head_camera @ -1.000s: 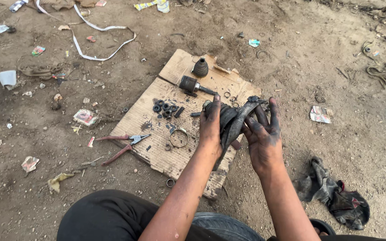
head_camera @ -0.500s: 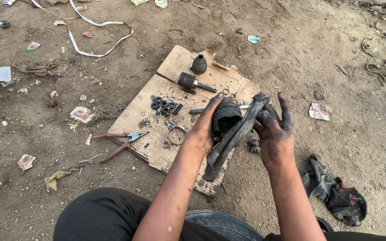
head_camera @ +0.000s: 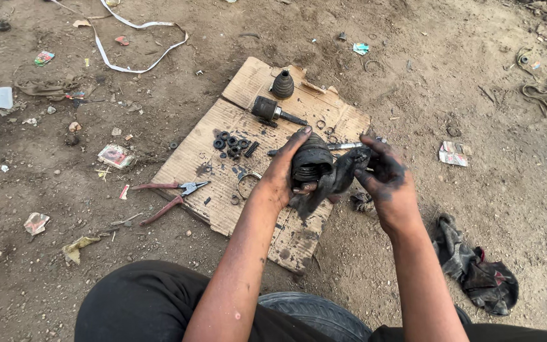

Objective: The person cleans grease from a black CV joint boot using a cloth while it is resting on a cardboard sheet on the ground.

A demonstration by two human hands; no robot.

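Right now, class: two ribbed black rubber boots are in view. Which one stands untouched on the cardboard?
The small cone-shaped boot at the cardboard's far edge, standing upright. The other boot is gripped in the left hand.
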